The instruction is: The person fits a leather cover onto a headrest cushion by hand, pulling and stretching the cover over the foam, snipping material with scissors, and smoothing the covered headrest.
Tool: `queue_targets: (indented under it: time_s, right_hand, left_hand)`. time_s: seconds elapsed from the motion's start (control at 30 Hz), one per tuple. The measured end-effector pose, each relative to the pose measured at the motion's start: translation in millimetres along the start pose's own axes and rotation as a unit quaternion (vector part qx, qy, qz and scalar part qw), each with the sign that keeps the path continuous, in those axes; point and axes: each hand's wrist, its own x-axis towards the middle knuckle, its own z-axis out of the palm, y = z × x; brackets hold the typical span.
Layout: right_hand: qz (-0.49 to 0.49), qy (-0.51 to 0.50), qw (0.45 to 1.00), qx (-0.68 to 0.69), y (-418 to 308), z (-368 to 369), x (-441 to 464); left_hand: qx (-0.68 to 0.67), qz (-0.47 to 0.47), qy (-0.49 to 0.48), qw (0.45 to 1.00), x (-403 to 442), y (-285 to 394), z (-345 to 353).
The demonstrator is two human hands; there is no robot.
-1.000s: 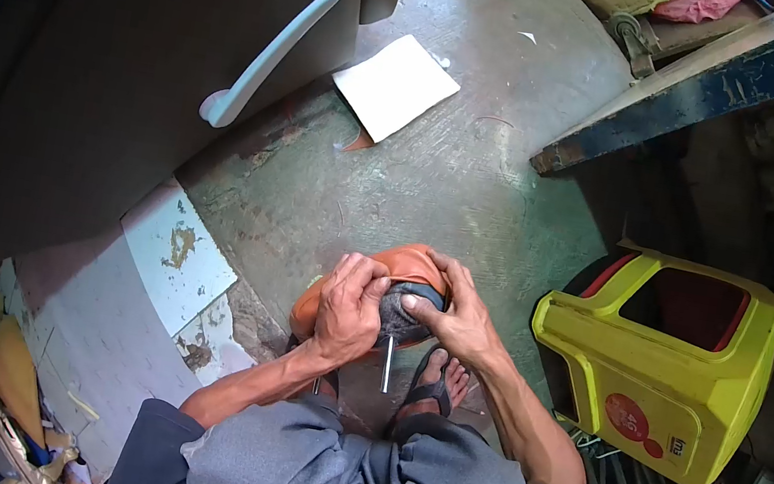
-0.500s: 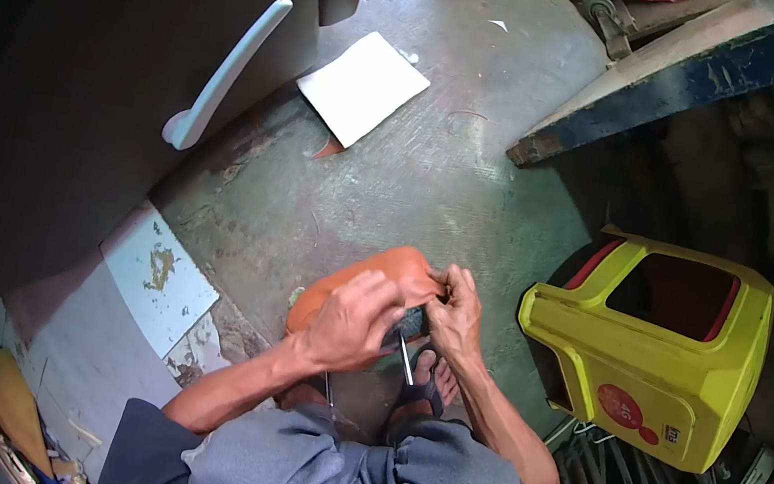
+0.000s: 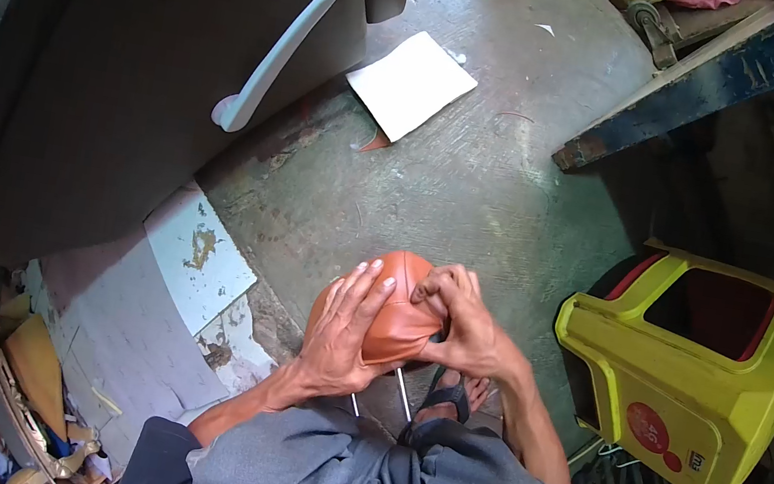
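An orange leather-like cover [image 3: 400,290] wraps a rounded padded object above my knees. Two thin metal rods [image 3: 402,394] stick out below it toward me. My left hand [image 3: 344,337] lies on the left side of the cover, palm down with its fingers stretched out. On the right side, my right hand [image 3: 467,324] has its fingers curled and pinches the cover's edge. A bit of dark padding shows beside the right thumb.
A white pad [image 3: 412,86] lies on the floor ahead. To the left are a large dark seat panel with a pale lever [image 3: 274,62] and white boards [image 3: 198,258]. A yellow plastic bin [image 3: 681,370] is at right, below a blue-edged bench [image 3: 683,96].
The cover now hides most of the dark padding. My left hand has gone from closed fingers to lying flat on the cover. My right hand still grips the edge.
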Motion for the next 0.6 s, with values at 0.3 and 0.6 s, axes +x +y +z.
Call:
queue_targets:
  time_s: [0.3, 0.6]
  right_hand:
    - [0.203, 0.162, 0.871, 0.417, 58, -12, 4]
    - [0.186, 0.125, 0.868, 0.443, 68, 23, 6]
  left_hand:
    - [-0.358, -0.151, 0.065, 0.919, -7, -37, -54]
    - [-0.617, -0.258, 0.048, 0.742, 29, -81, 8]
